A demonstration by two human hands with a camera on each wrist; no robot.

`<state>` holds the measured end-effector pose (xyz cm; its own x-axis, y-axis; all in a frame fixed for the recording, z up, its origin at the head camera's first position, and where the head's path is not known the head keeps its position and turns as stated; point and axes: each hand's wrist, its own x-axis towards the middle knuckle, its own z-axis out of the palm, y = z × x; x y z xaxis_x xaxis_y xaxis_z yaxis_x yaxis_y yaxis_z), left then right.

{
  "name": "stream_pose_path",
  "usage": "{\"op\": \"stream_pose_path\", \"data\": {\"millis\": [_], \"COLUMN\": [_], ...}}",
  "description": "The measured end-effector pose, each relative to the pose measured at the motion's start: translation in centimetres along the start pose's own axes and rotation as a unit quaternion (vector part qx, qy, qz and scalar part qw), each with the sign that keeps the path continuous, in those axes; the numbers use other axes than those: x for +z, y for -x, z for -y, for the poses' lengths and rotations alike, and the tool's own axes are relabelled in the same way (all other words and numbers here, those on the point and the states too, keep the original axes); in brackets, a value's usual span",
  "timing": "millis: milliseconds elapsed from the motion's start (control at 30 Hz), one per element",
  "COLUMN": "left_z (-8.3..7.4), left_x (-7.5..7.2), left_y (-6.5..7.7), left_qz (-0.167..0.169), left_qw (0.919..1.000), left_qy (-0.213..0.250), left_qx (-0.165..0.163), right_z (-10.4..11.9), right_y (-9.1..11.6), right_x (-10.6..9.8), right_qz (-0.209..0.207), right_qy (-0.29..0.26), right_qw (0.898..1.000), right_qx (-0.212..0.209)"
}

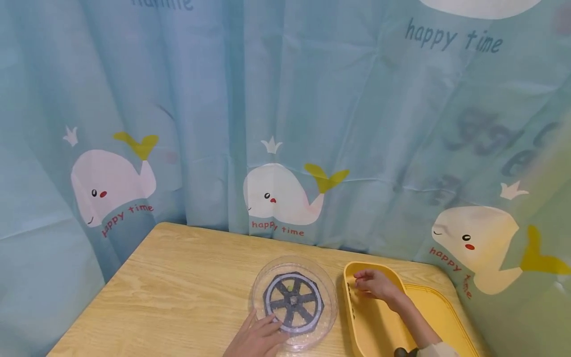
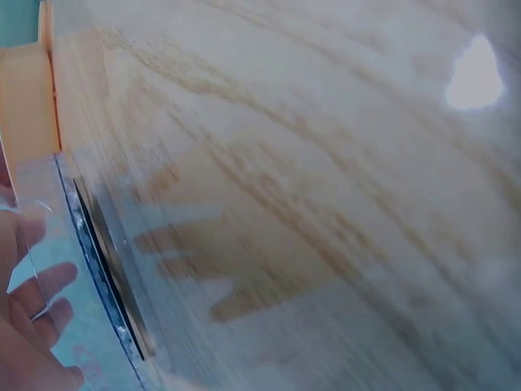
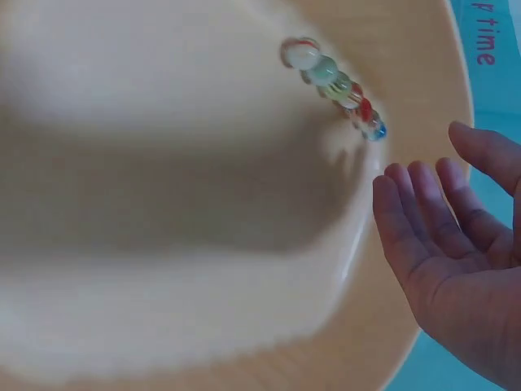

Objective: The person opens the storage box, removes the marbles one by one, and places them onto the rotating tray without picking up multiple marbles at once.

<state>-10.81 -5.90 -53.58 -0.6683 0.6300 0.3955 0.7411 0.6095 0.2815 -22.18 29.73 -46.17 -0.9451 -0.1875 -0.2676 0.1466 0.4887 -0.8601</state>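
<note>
Marbles [image 3: 336, 85] lie near the relaxed, half-uncurled right hand [image 3: 468, 273].

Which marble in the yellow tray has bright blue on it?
The marble at the row's end nearest the right hand in the right wrist view; the other marbles show whitish, green or red, without bright blue.

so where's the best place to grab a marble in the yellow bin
Probably take the end marble nearest the right hand, from above, pinching its exposed upper sides between thumb and fingertip. It is small and round, and sits close along the wall of the yellow bin, with the other marbles lined up on only one side.
</note>
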Motion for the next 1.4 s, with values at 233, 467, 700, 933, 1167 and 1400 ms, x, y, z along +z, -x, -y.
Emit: {"op": "stream_pose_path", "data": {"millis": [233, 467, 700, 933, 1167, 1400], "left_z": [-0.1, -0.2, -0.1, -0.2, -0.2, -0.2], "left_x": [-0.1, -0.1, -0.1, -0.1, -0.1, -0.1], "left_y": [-0.2, -0.3, -0.3, -0.3, -0.2, -0.2], "left_qz": [0.013, 0.016, 0.020, 0.019, 0.020, 0.017], "left_qw": [0.9999, 0.9997, 0.9997, 0.9997, 0.9998, 0.9998], "left_qy": [-0.003, 0.006, 0.003, 0.004, 0.002, -0.009], "left_qx": [-0.010, -0.014, -0.013, -0.017, -0.008, -0.004], "right_z": [0.3, -1.4, -1.6, -1.7, -1.8, -2.0], "right_y": [-0.8, -1.7, -2.2, -2.7, -3.0, -3.3], "right_x": [-0.3, 0.3, 0.7, 1.4, 2.0, 2.2], "right_qz": [-0.013, -0.015, -0.026, -0.063, -0.083, -0.081], "right_qy": [0.048, 0.077, 0.089, 0.109, 0.133, 0.168], "right_qw": [0.999, 0.996, 0.995, 0.991, 0.987, 0.982], "right_qx": [-0.003, -0.037, -0.046, -0.038, -0.029, -0.040]}}
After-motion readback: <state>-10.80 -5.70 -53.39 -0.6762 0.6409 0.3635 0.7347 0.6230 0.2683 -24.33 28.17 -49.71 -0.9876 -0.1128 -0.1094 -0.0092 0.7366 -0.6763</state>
